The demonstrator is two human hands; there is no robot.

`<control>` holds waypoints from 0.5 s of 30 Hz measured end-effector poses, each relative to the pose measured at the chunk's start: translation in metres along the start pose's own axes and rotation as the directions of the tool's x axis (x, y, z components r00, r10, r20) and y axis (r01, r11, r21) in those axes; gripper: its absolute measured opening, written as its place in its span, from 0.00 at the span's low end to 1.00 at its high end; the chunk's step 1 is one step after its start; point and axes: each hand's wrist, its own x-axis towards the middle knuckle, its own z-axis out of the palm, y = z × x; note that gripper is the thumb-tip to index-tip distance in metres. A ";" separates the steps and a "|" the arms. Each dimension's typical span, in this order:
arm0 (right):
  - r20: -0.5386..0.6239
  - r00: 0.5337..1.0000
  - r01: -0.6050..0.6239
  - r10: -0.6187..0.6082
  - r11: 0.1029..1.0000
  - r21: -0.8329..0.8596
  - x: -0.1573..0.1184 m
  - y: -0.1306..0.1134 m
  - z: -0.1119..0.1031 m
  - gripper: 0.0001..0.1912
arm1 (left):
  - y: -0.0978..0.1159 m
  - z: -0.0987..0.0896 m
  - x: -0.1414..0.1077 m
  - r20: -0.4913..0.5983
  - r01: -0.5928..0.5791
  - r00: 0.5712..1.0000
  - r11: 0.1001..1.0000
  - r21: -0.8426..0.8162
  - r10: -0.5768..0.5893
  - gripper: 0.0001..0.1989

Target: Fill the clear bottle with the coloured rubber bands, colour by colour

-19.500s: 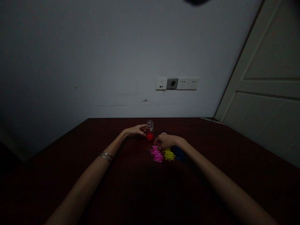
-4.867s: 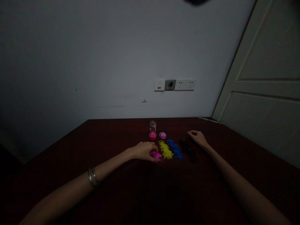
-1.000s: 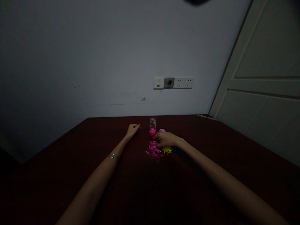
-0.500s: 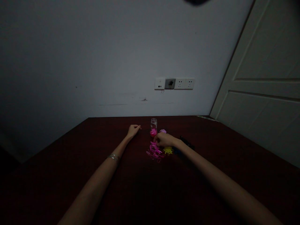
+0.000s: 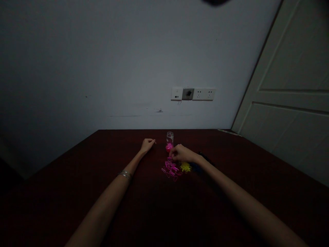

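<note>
My right hand point(image 5: 182, 154) is over the near side of a clear glass jar point(image 5: 170, 138), its fingers pinched together on some pink rubber bands just above a loose pile. The jar stands upright without a lid, with pink bands in its lower part. The pile of pink rubber bands point(image 5: 171, 168) lies spread on the table below the hand. Beside it is a small heap of yellow rubber bands point(image 5: 185, 167), partly under my right wrist. My left hand point(image 5: 147, 145) rests on the table left of the jar, fingers curled in, with nothing seen in it.
The dark red table point(image 5: 123, 212) meets a pale wall with a row of sockets point(image 5: 192, 94). A dark blue heap point(image 5: 196, 167) and a thin black object point(image 5: 204, 156) lie by my right forearm. A white door point(image 5: 290, 96) is on the right.
My right hand has shifted slightly, with a bit of pink now showing just under its fingertips. The whole view has tilted a little; my left hand stays resting on the table.
</note>
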 end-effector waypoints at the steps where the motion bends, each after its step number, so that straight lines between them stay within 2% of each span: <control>1: -0.016 1.000 0.026 -0.026 0.999 0.031 0.000 0.000 -0.002 0.08 | 0.001 0.000 -0.001 0.005 0.003 1.000 1.000 0.001 -0.003 0.17; 4: -0.079 0.993 0.097 -0.089 0.990 0.104 0.000 -0.006 -0.011 0.09 | 0.004 -0.001 -0.002 0.016 -0.001 1.000 1.000 -0.006 0.002 0.17; 7: -0.154 0.983 0.123 -0.102 0.983 0.133 -0.001 -0.018 -0.029 0.10 | 0.005 -0.002 -0.002 0.020 -0.018 1.000 1.000 -0.004 0.018 0.17; 11: -0.231 0.969 0.118 -0.091 0.987 0.106 0.005 -0.026 -0.059 0.11 | 0.004 -0.002 -0.003 0.027 -0.002 1.000 1.000 0.003 0.002 0.17; 15: -0.258 0.962 0.093 -0.086 0.996 0.017 0.021 -0.022 -0.087 0.12 | 0.003 -0.002 -0.002 0.029 0.005 1.000 1.000 0.002 -0.005 0.17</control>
